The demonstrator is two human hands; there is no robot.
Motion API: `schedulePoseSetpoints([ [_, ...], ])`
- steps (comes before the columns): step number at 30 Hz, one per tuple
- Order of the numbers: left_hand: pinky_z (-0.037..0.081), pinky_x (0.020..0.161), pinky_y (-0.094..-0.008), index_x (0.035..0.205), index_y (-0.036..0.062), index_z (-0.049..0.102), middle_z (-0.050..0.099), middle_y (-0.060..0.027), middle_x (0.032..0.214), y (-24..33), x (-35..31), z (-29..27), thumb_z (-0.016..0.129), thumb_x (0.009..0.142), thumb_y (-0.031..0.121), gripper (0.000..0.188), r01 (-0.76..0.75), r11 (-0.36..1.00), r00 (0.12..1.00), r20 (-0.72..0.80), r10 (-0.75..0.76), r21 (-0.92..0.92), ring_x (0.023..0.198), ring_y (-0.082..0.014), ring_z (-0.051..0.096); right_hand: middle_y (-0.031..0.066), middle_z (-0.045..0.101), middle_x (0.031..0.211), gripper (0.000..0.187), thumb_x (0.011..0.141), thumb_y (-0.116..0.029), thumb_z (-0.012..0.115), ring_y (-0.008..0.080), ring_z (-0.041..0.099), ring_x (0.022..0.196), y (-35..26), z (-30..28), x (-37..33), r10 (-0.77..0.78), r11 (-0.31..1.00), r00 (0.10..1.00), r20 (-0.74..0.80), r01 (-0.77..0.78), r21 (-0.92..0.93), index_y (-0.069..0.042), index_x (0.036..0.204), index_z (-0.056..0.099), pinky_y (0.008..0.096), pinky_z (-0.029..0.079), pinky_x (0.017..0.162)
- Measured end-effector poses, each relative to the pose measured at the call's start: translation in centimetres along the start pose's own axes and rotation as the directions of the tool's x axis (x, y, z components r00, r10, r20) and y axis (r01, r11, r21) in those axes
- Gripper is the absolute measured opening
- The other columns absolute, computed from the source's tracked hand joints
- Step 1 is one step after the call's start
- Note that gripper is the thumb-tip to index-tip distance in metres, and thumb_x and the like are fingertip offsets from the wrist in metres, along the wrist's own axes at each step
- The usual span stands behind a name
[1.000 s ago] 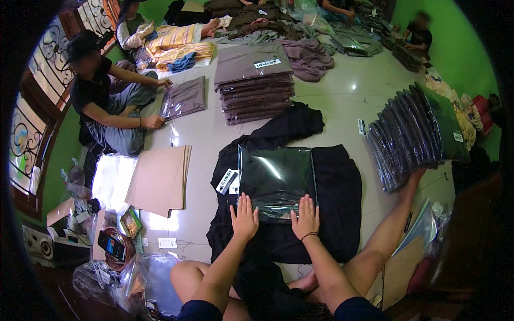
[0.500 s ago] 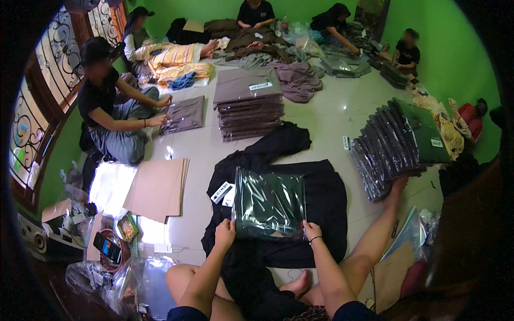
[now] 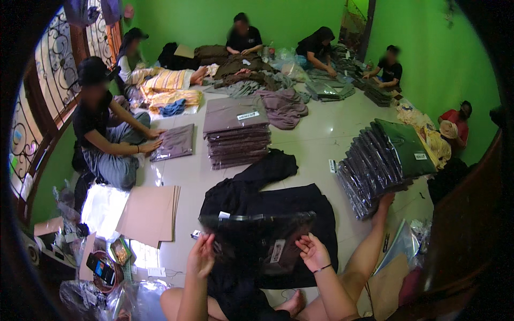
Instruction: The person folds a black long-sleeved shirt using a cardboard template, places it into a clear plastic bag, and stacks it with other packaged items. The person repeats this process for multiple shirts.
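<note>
A folded dark garment in a clear plastic bag (image 3: 243, 238) is held raised before me, tilted so a white label shows near its lower right. My left hand (image 3: 201, 257) pinches its left edge, fingers closed on the plastic. At the right edge my right hand (image 3: 314, 253), with a dark band at the wrist, grips the bag between thumb and fingers. Beneath lies a spread black garment (image 3: 316, 214) with one sleeve stretched toward the far side; the bag covers part of it.
Bagged brown garments form a stack (image 3: 238, 134) ahead. Dark bagged garments lean in a row (image 3: 369, 166) by my right leg. Left are cardboard sheets (image 3: 147, 214), clear bags (image 3: 104, 208) and a phone (image 3: 101, 269). Several people sit around; one handles a bagged garment (image 3: 174, 143).
The bagged garment has been lifted off the black garment and tipped up, with both hands still on its sides. The person at left has moved their hands over their package. My view has shifted.
</note>
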State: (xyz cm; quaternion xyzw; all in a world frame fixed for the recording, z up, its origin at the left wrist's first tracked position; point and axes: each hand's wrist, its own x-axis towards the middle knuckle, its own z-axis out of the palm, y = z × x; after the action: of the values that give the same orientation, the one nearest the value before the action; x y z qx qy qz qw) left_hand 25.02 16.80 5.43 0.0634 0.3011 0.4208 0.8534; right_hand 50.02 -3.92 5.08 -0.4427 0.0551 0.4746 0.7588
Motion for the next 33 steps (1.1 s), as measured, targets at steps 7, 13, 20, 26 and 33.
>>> schedulePoseSetpoints([
  [7,0.022,0.100,-0.0537,0.119,0.0167,0.055,0.045,-0.0159,0.127,-11.5,3.5,-3.2,0.054,0.081,0.030,0.039,-0.537,-0.554,0.696,0.705,0.135,0.636,0.120,-0.0359,0.038,0.0163,0.028,0.140,0.045,0.088,-0.035,0.042,0.0405,0.020,0.129,12.9,1.5,4.6,-0.382,-0.326,0.808,0.448,0.335,-0.884,-0.020,0.131,0.040,0.0550,0.016,0.102],
  [13,0.003,0.095,-0.0697,0.131,0.0272,0.041,0.026,-0.0065,0.143,-13.1,5.6,-7.0,0.038,0.085,0.043,0.048,-0.390,-0.780,0.778,0.628,0.005,0.489,0.131,-0.0394,0.016,0.0116,0.012,0.147,0.053,0.087,-0.042,0.036,0.0382,0.008,0.134,16.1,0.7,7.5,-0.268,-0.585,0.877,0.400,0.182,-0.791,-0.031,0.138,0.025,0.0601,0.001,0.102],
  [20,0.000,0.096,-0.0686,0.132,0.0274,0.039,0.023,-0.0064,0.145,-13.5,7.1,-7.7,0.036,0.086,0.042,0.049,-0.367,-0.767,0.836,0.549,-0.022,0.527,0.133,-0.0388,0.013,0.0127,0.014,0.146,0.050,0.089,-0.042,0.034,0.0386,0.010,0.133,16.5,0.3,8.6,-0.263,-0.645,0.885,0.384,0.134,-0.752,-0.031,0.137,0.027,0.0610,0.001,0.102],
  [26,0.004,0.098,-0.0672,0.133,0.0289,0.037,0.022,-0.0035,0.145,-13.5,7.1,-7.7,0.037,0.086,0.045,0.050,-0.355,-0.767,0.836,0.548,-0.005,0.535,0.134,-0.0345,0.012,0.0119,0.014,0.146,0.052,0.088,-0.043,0.036,0.0379,0.008,0.134,16.3,0.7,8.5,-0.258,-0.621,0.880,0.398,0.164,-0.766,-0.030,0.138,0.027,0.0614,0.003,0.101],
  [33,0.032,0.098,-0.0426,0.098,0.0104,0.065,0.047,-0.0145,0.126,-9.8,6.5,-8.3,0.056,0.081,0.022,0.022,-0.502,-0.198,0.824,0.535,0.187,0.842,0.113,-0.0300,0.048,0.0166,0.044,0.125,0.035,0.078,-0.025,0.060,0.0343,0.042,0.113,12.7,0.3,7.0,-0.405,-0.315,0.689,0.601,0.512,-0.799,-0.008,0.107,0.058,0.0458,0.036,0.093],
])
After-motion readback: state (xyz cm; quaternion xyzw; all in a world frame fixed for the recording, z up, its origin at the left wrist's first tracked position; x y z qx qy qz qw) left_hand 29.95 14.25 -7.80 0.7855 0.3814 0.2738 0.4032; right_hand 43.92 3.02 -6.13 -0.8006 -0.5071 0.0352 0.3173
